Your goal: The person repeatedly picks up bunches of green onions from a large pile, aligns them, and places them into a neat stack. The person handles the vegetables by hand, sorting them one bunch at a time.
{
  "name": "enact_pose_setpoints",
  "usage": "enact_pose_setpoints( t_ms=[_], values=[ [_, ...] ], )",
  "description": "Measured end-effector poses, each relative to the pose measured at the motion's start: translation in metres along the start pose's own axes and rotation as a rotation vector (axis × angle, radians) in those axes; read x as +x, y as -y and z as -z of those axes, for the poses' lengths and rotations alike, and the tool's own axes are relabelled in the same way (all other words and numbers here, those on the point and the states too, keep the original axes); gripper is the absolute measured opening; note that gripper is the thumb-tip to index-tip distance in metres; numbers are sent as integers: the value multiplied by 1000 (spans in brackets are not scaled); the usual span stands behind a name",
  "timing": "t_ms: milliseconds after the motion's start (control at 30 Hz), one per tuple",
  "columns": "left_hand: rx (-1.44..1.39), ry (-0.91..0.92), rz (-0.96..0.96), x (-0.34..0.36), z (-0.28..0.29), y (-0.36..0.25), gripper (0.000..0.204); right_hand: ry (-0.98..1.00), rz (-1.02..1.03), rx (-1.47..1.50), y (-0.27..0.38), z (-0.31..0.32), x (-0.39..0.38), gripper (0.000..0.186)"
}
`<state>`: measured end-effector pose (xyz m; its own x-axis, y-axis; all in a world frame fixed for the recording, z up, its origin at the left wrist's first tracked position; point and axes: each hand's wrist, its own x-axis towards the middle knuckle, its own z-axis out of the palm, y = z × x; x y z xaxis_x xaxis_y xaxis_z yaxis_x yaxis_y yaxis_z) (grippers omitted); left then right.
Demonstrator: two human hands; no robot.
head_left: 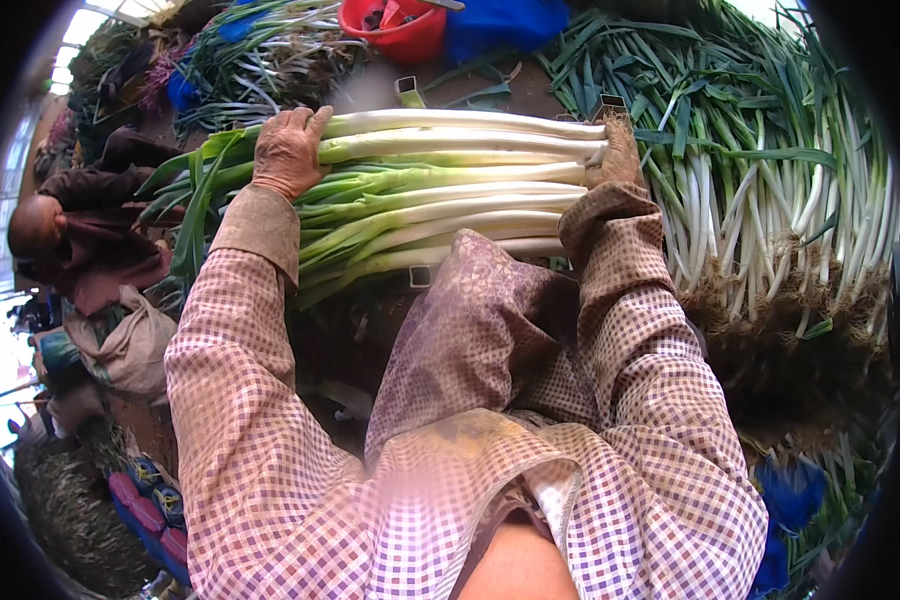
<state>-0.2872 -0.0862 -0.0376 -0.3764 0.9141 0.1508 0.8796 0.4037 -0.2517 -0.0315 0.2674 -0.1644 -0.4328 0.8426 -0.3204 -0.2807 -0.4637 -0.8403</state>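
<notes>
Bundle of leeks (450,195) stretched side to side in front of the seated worker, just beyond the knees, among hollow square tube ends (420,277). Long axis crosswise from the worker's seat: white shanks to the right, green leaves to the left, some leaf tips bending back toward the worker. Stalks roughly parallel, bowing a little (the nearest ones dip leftward).

Left hand (290,150) sits where white turns green on the farthest stalks, palm down; fingers (292,120) bent over the far side, thumb set apart. Tips hidden from me; cannot tell how tightly they close. Right hand (618,155) at the white ends, fingers lying along them; cannot tell how far they are curled or whether they grip.

Shanks smooth, glossy, rod-straight near the ends; leaves flat, strappy, duller. Checked woven sleeves (245,330), cuffs soiled brown; patterned cloth (480,320) over the lap.

To the right, a heap of leeks (770,190) with shaggy, earthy roots toward the worker. Beyond, a round red basin (395,35) beside crumpled blue sheeting (505,25). Leftward, a co-worker (90,220), and nearer, a slouching pale sack (130,340).
</notes>
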Motion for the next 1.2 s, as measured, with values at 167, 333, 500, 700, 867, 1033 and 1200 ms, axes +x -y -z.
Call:
enact_pose_setpoints(
  t_ms=[167, 333, 500, 700, 867, 1033, 1200],
  values=[
    [-166, 139, 3, 21, -37, -18, 70, -336, -108, 106, -34, 16, 39, 44],
    [-147, 155, 113, 16, -38, -29, 67, -322, -277, 231, -25, 4, 39, 26],
    [-107, 200, 135, 22, -34, -49, 69, -417, -171, -173, 11, -25, -7, 51],
    [-89, 251, 204, 28, -38, -66, 77, 32, 369, -1107, 21, -43, -70, 58],
    [-202, 169, 148, 22, -45, -59, 77, 212, 639, -1790, -11, -46, 7, 49],
    [-415, 169, 61, 29, -60, -54, 78, 412, 659, -1761, -30, -25, 44, 49],
    [-193, 134, -6, -4, -49, -23, 80, 436, 783, -1763, -29, -20, 43, 44]
  ],
)
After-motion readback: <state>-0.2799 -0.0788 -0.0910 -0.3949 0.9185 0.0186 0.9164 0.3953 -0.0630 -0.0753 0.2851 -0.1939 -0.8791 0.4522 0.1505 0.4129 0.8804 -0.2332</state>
